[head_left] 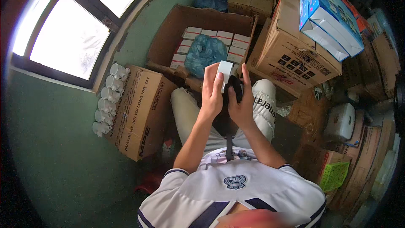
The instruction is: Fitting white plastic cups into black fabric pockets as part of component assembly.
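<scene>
My left hand (213, 90) grips a small white box-shaped piece (225, 71), with the thumb laid along its face. Close beside it, my right hand (242, 104) is curled around a black object (237, 88), its index finger stretched upward. What the black object is cannot be made out, and its lower part is hidden by the fingers. Both hands are held above my lap, just in front of an open carton (168, 29). Inside that carton lie several small white boxes (225, 38), with a crumpled blue plastic bag (206, 55) on top of them.
On the left, a closed carton (141, 109) bears a row of white cup-shaped pieces (110, 95) along the wall. A large carton (295, 44) at right carries blue-and-white paper bags (331, 21). Further right are a white plastic container (341, 121) and a green basket (334, 176).
</scene>
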Motion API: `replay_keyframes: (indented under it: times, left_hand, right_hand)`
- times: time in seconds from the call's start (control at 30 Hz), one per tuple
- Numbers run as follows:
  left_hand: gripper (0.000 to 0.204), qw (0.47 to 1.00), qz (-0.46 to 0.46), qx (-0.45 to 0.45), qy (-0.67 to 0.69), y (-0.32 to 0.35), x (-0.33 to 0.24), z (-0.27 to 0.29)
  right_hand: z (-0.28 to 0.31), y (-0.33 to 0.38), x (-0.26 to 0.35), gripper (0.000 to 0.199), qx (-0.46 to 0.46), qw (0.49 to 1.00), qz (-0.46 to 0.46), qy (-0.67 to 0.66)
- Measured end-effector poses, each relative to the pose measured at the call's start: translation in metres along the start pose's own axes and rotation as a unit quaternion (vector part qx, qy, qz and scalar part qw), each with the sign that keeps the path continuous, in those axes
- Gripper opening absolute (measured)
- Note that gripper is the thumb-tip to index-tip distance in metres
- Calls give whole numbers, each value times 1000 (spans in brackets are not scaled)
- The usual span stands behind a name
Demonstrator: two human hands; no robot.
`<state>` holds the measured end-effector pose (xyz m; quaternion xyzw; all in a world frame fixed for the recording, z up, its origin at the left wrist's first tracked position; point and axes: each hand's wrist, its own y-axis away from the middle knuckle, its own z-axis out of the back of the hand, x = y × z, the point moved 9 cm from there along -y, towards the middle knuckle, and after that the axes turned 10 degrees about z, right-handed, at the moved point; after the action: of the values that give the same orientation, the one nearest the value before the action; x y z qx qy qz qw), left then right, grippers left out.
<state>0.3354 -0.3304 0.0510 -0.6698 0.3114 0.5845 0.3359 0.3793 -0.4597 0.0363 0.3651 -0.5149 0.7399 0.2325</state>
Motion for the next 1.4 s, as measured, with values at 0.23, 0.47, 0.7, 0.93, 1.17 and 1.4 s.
replay_keyframes:
  times: [0.23, 0.47, 0.7, 0.93, 1.17, 1.4]
  left_hand:
    - [45, 999, 48, -7, -9, -4, 26, 12]
    - [73, 999, -41, -14, -34, 0, 12, 10]
    - [78, 940, -207, -18, -271, 19, -55, 5]
    - [78, 977, -109, -10, -185, 19, -43, 18]
    - [72, 947, -162, -28, -276, 35, -45, 20]
    - [83, 965, -206, 21, -162, 36, -44, 23]
  right_hand:
    - [8, 4, 7, 68, -16, 1000, 12, 10]
    - [9, -14, 31, 48, 47, 993, 101, 37]
    - [15, -32, 11, 40, 105, 987, -90, -77]
    - [6, -30, 39, 46, 72, 992, 83, -62]
    - [-23, -20, -21, 32, 79, 925, -245, -279]
    - [-44, 33, -46, 38, -18, 766, -471, -438]
